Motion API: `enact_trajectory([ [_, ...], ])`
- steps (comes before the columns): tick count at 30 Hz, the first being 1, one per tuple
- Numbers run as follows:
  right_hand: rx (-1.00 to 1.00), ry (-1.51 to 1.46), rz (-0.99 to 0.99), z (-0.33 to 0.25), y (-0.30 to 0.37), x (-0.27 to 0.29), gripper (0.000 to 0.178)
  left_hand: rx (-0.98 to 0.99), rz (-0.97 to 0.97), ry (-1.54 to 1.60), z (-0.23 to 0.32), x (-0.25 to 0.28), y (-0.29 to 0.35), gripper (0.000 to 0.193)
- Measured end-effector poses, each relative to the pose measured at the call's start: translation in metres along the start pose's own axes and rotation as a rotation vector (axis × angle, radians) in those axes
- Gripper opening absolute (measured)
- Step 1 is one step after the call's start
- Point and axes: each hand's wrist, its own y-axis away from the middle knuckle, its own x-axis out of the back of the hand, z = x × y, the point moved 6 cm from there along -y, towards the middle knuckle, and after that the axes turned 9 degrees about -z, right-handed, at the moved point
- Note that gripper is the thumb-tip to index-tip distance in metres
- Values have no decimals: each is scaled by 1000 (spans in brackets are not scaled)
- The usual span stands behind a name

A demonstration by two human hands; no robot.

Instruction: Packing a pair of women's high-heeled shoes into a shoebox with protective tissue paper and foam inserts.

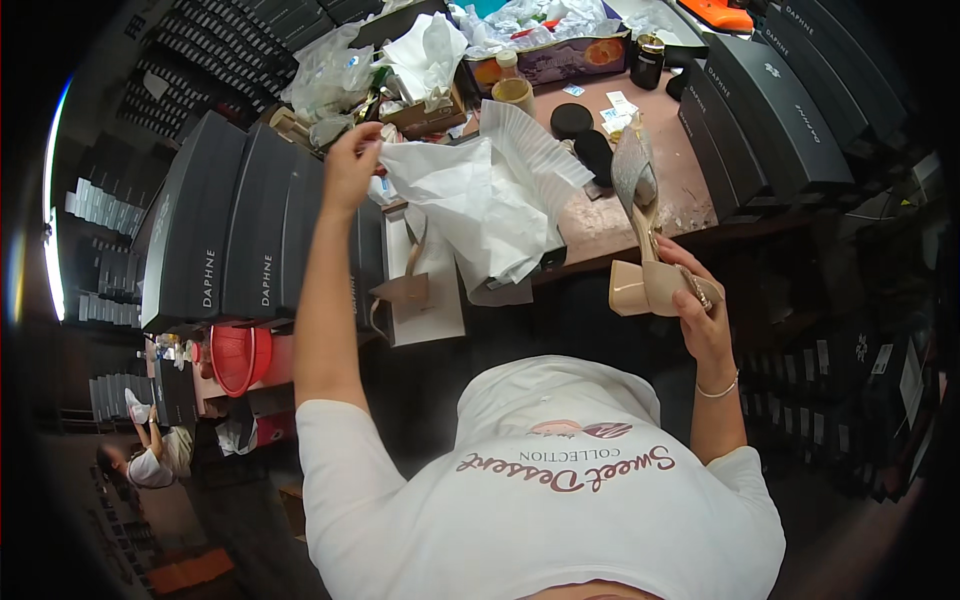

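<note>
The underside of the white tissue paper (455, 205), towards twelve o'clock, is hidden, and only a dark edge of what lies beneath it shows. Fingers cover part of the beige shoe (645, 225) at two o'clock, and the picture's dark rim swallows the outer boxes. The left hand (352, 170), at half past ten, pinches a corner of the paper; the right hand (697, 295), at three o'clock, curls its fingers and thumb around the shoe's heel end, the toe pointing up.

The pinkish table (675, 175) is scuffed near its front edge. Shelves of boxes line the dim room, and a red basket (240, 360) sits towards half past eight. A co-worker (155, 465) (small and hard to make out) is at eight.

Counted: one shoe in hand, one bottle (513, 90) at twelve, one dark jar (648, 62) at one, two black rounded objects (572, 121) between shoe and bottle.
</note>
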Motion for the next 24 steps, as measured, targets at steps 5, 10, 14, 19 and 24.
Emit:
enact_trajectory([
  [5, -80, -17, 48, 19, -6, 9, 54, -196, 303, -269, 45, -71, 17, 36],
  [10, -109, -18, 8, 34, -32, 9, 54, -389, -573, -242, 85, -190, 90, 40],
  [14, -110, -114, -6, 38, -45, 8, 57, -305, -718, -520, 23, -237, 97, 52],
  [19, -141, -714, 172, 55, -37, 5, 57, -102, -797, -577, -48, -259, 70, 46],
  [24, -81, -1220, 270, 80, -24, 25, 48, -26, -619, -234, -5, -217, 40, 23],
])
